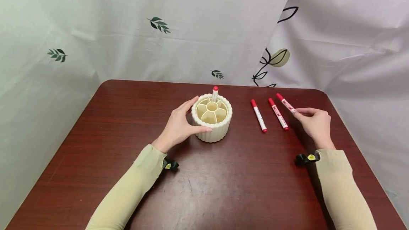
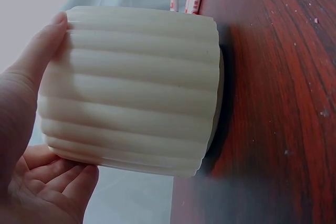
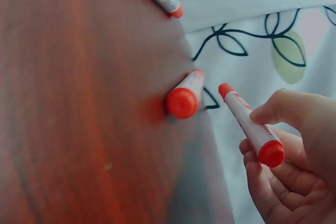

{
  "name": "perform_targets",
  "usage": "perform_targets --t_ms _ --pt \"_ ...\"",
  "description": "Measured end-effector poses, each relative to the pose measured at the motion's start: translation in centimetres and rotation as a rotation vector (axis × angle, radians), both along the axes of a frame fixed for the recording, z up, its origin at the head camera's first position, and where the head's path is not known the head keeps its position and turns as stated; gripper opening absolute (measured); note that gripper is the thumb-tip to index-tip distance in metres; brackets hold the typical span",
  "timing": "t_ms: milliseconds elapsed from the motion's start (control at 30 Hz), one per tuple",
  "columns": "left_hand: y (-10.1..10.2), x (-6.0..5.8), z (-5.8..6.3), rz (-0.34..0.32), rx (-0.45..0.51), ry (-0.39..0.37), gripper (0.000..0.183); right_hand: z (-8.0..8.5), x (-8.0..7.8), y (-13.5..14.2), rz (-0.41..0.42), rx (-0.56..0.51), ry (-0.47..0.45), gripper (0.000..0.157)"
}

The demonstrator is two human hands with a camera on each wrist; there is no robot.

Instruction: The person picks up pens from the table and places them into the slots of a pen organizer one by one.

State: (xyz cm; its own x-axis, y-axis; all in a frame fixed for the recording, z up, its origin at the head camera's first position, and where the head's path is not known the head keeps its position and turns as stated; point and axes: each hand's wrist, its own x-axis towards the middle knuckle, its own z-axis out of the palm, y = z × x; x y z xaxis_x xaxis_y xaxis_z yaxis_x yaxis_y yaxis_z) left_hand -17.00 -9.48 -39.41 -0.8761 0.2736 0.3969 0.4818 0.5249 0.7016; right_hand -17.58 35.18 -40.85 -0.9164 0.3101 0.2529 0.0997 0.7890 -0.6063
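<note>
My left hand (image 1: 176, 127) grips a round cream pen holder (image 1: 213, 132) with ribbed sides, thumb on the near side and fingers around the far left. The holder stands upright and has petal-shaped compartments; one marker (image 1: 215, 93) with a red cap stands in a rear one. In the left wrist view the ribbed wall (image 2: 131, 87) fills the middle. My right hand (image 1: 314, 123) pinches a white marker (image 1: 287, 103) with red ends between thumb and fingers. The right wrist view shows this marker (image 3: 249, 121) raised off the wood, its red end toward the camera.
Two more red-and-white markers lie on the dark red table between the holder and my right hand: a nearer-left one (image 1: 259, 116) and a right one (image 1: 278, 114). A pale curtain (image 1: 127, 45) with leaf prints hangs behind the table (image 1: 223, 187).
</note>
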Motion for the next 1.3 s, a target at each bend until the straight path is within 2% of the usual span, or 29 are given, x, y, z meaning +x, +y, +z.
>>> perform_targets --t_ms 200,533,733,967,1167,1300 --pt "0.0 0.0 0.1 0.006 0.002 -0.005 0.104 1.1 -0.1 -0.6 -0.029 -0.063 0.026 0.04" --pt "0.1 0.0 0.1 0.005 0.003 -0.003 0.104 3.2 0.0 -2.1 0.013 -0.24 0.101 0.032" --pt "0.0 0.0 0.0 -0.002 0.007 -0.009 0.104 4.8 -0.1 -3.7 0.058 -0.358 0.169 0.027" --pt "0.0 0.0 0.0 -0.001 0.005 -0.016 0.104 6.8 0.0 -5.9 0.12 -0.443 0.216 0.029" --pt "0.0 -0.1 0.0 -0.01 0.02 -0.024 0.103 9.0 0.7 -8.3 0.211 -0.617 0.28 0.031" --pt "0.0 -0.1 0.0 -0.008 0.017 -0.019 0.104 9.3 0.4 -9.1 0.246 -0.725 0.306 0.032"
